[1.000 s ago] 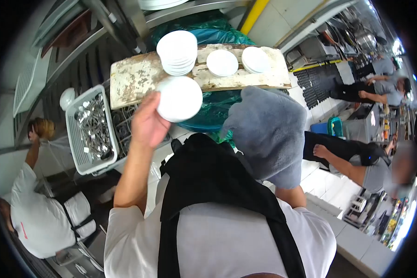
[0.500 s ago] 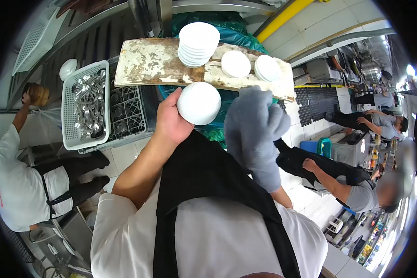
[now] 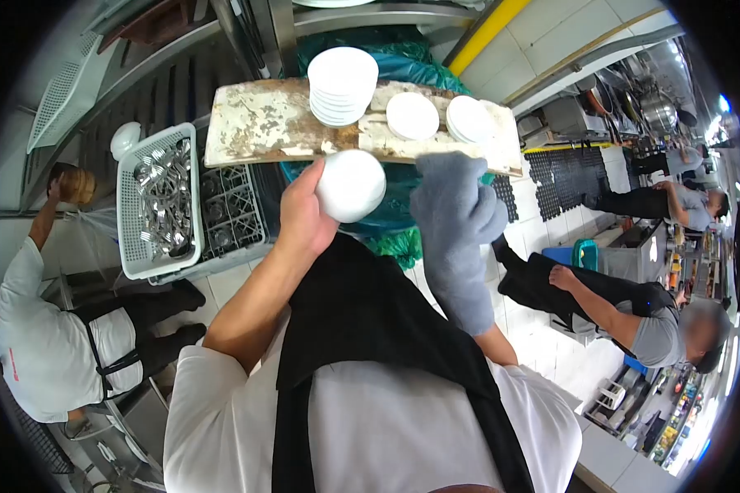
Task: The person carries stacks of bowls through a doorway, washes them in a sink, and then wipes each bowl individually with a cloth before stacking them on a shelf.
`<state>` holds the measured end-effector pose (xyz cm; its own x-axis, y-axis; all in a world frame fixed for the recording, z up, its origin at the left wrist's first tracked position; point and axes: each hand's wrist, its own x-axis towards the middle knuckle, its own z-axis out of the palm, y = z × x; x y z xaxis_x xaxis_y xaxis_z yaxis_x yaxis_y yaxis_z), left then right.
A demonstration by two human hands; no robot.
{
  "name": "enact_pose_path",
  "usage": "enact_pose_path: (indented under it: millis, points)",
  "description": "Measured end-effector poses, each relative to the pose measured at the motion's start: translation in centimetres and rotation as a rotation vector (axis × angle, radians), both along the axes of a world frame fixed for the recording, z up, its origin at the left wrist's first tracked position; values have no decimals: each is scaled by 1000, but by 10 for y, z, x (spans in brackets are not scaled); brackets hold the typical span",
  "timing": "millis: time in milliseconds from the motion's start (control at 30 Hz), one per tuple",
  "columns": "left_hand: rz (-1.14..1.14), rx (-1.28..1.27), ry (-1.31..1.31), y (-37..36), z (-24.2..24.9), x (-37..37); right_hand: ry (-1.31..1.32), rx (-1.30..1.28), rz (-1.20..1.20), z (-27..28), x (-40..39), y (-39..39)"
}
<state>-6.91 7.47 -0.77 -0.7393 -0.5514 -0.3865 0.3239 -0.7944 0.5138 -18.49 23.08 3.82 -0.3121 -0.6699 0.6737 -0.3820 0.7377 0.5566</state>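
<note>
My left hand (image 3: 306, 215) is closed on the side of a small round white bowl (image 3: 351, 186), thumb along its edge, held just in front of the board. To its right my right hand (image 3: 460, 218) is wrapped in a thick grey cloth (image 3: 452, 255) down to the wrist. Its fingers are hidden, but their curled shape shows through. The cloth stands apart from the bowl. On the worn wooden board (image 3: 259, 123) beyond are a tall stack of white dishes (image 3: 343, 78), a white dish (image 3: 413, 116) in the middle and a short stack of white dishes (image 3: 469, 119).
A white basket of cutlery (image 3: 163, 201) stands left, beside a grey rack with glasses (image 3: 228, 205). Green plastic bags (image 3: 403, 49) lie under the board. A person in white (image 3: 57, 329) reaches toward a wooden container (image 3: 76, 184). Two people in grey shirts (image 3: 654, 329) are at right.
The bowl in my left hand has shifted slightly left and tilted. My cloth-wrapped right hand has moved a little to the right. The view has shifted slightly.
</note>
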Motion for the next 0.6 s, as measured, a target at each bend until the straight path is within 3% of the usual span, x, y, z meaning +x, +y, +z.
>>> enact_pose_path:
  millis: [67, 267, 333, 367, 533, 600]
  points:
    - [-36, 122, 17, 4, 11, -5, 124, -26, 69, 18, 13, -3]
    - [-34, 198, -73, 31, 31, -19, -373, -137, 387, 38, 39, -24]
    - [127, -831, -163, 42, 32, -15, -474, -169, 429, 42, 43, -30]
    - [176, -1030, -171, 44, 46, -13, -510, -181, 444, 43, 43, -33]
    - [104, -1344, -95, 32, 50, 0, -785, -157, 713, 72, 28, -40]
    - [-115, -1347, -79, 28, 57, 9, -906, -118, 833, 82, 18, -42]
